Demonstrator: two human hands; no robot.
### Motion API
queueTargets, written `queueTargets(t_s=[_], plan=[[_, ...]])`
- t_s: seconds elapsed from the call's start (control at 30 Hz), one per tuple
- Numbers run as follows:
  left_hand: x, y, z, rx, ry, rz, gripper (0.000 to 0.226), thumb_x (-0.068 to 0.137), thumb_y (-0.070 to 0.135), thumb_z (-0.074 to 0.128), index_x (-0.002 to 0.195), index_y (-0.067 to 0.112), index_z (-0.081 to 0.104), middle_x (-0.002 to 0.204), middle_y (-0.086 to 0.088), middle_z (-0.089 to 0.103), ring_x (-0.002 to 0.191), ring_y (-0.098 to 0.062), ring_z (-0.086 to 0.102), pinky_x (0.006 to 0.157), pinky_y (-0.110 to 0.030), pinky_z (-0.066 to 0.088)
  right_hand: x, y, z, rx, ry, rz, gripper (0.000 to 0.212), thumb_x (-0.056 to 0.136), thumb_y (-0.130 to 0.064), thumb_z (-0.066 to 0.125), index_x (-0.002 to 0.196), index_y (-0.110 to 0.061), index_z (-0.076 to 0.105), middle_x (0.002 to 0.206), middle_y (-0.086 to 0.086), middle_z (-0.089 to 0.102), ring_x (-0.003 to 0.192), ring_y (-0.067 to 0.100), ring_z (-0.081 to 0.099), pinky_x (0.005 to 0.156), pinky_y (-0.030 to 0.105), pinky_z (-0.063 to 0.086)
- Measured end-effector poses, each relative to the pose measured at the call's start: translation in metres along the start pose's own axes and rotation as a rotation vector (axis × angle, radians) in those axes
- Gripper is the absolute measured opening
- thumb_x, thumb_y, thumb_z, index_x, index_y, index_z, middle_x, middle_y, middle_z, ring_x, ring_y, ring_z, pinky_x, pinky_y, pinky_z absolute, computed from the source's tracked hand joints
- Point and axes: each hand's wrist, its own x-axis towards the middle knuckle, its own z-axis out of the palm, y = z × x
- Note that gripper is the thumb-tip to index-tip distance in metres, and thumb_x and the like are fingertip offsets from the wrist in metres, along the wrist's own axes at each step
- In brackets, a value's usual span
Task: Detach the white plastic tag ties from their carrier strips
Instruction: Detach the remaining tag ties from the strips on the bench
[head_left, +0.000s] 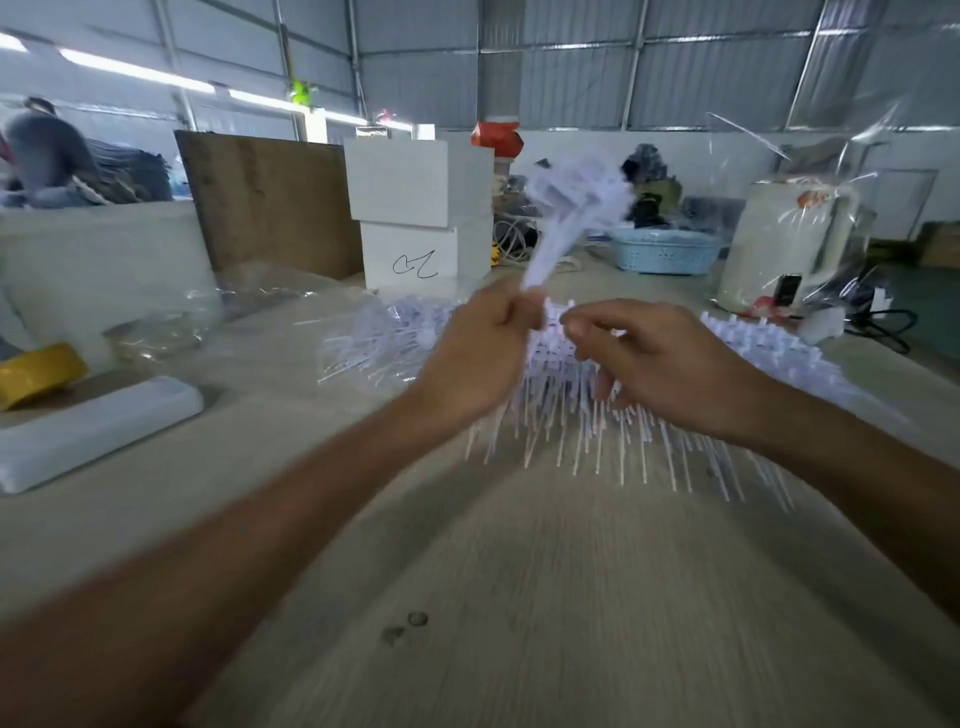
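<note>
While the left hand (480, 345) clamps its curled fingers round the stems of a bunch of ties (566, 208), holding them upright so the heads fan out above the fist, the right hand (660, 358) pinches thumb and forefinger together on something white just beside it. Motion blur hides whether that is 1 tie or an edge of a carrier strip (558, 343). The 2 hands sit close together above the table (519, 571), probably so each pull stays short and the freed ties can pass straight into the collecting fist.

Below and behind the hands lies a spread of white tag ties (597, 431), thin straight stems pointing toward the camera like comb teeth, blocky heads lined up at the far side. A second spread (769, 348) lies to the right, and more ties (374, 338) lie to the left in clear wrapping. They look light, stiff and springy, likely to scatter if tugged hard.
</note>
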Motion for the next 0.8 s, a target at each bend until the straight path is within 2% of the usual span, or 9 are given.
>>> queueTargets(t_s=[0.1,0.2,0.27,0.3,0.37,0.43,0.5,0.67,0.8], plan=[[0.017,-0.054,-0.066,0.166,0.184,-0.151,0.033,0.107,0.025,0.041,0.079,0.018,0.057,0.057,0.008,0.045,0.042,0.0,0.04,0.043,-0.015,0.03,0.048,-0.019,0.031,-0.631,-0.052,-0.214,0.034,0.104,-0.038,0.043,0.106,-0.017,0.07,0.1,0.003,0.065,0.086,0.026,0.062,0.073,0.038,0.051],[0.015,-0.108,-0.11,0.337,0.27,-0.287,0.029,0.108,0.031,0.037,0.101,0.018,0.062,0.071,-0.001,0.051,0.069,-0.02,0.055,0.065,-0.027,0.04,0.095,-0.045,0.076,-0.578,-0.116,-0.338,0.026,0.101,-0.034,0.052,0.114,-0.017,0.067,0.113,0.004,0.061,0.107,0.029,0.059,0.08,0.042,0.051],[0.009,-0.132,-0.124,0.375,0.291,-0.348,0.034,0.107,0.038,0.035,0.111,0.018,0.062,0.089,-0.008,0.058,0.09,-0.033,0.059,0.078,-0.038,0.044,0.12,-0.055,0.109,-0.647,-0.28,-0.333,0.035,0.098,-0.038,0.059,0.127,-0.02,0.061,0.13,0.005,0.056,0.123,0.028,0.051,0.09,0.042,0.045],[0.008,-0.14,-0.128,0.38,0.289,-0.355,0.035,0.107,0.04,0.034,0.111,0.019,0.061,0.094,-0.012,0.059,0.095,-0.036,0.059,0.082,-0.042,0.045,0.129,-0.055,0.123,-0.746,-0.348,-0.358,0.033,0.096,-0.035,0.063,0.124,-0.018,0.061,0.132,0.006,0.056,0.125,0.029,0.05,0.091,0.042,0.043],[0.006,-0.149,-0.132,0.392,0.284,-0.343,0.031,0.107,0.04,0.033,0.104,0.023,0.06,0.092,-0.009,0.059,0.094,-0.036,0.059,0.081,-0.042,0.045,0.139,-0.055,0.137,-0.863,-0.357,-0.371,0.004,0.093,-0.013,0.062,0.096,-0.015,0.06,0.121,0.01,0.062,0.114,0.033,0.06,0.078,0.037,0.038],[0.006,-0.15,-0.133,0.43,0.257,-0.327,0.027,0.106,0.036,0.035,0.097,0.027,0.059,0.08,0.001,0.054,0.088,-0.031,0.056,0.076,-0.038,0.042,0.154,-0.047,0.138,-0.85,-0.261,-0.333,0.021,0.087,0.004,0.056,0.083,-0.016,0.051,0.107,0.014,0.064,0.098,0.035,0.065,0.068,0.035,0.031],[0.006,-0.15,-0.129,0.486,0.195,-0.309,0.026,0.105,0.03,0.037,0.095,0.024,0.061,0.076,0.005,0.049,0.088,-0.03,0.054,0.076,-0.037,0.04,0.166,-0.035,0.132,-0.75,-0.182,-0.238,0.016,0.088,0.002,0.054,0.088,-0.014,0.053,0.101,0.015,0.061,0.092,0.036,0.064,0.065,0.035,0.032],[0.002,-0.143,-0.122,0.579,0.049,-0.287,0.028,0.103,0.03,0.038,0.097,0.013,0.06,0.093,-0.015,0.062,0.091,-0.036,0.057,0.084,-0.045,0.048,0.181,-0.016,0.119,-0.393,0.074,0.021,0.017,0.095,-0.004,0.049,0.104,-0.01,0.062,0.101,0.016,0.065,0.089,0.037,0.063,0.071,0.038,0.051],[-0.003,-0.143,-0.118,0.702,-0.054,-0.366,0.027,0.101,0.029,0.037,0.091,0.012,0.055,0.094,-0.017,0.062,0.092,-0.039,0.058,0.086,-0.046,0.05,0.186,-0.018,0.107,-0.269,0.27,0.117,0.016,0.1,-0.01,0.044,0.109,-0.008,0.057,0.102,0.017,0.066,0.09,0.037,0.063,0.07,0.04,0.05]])
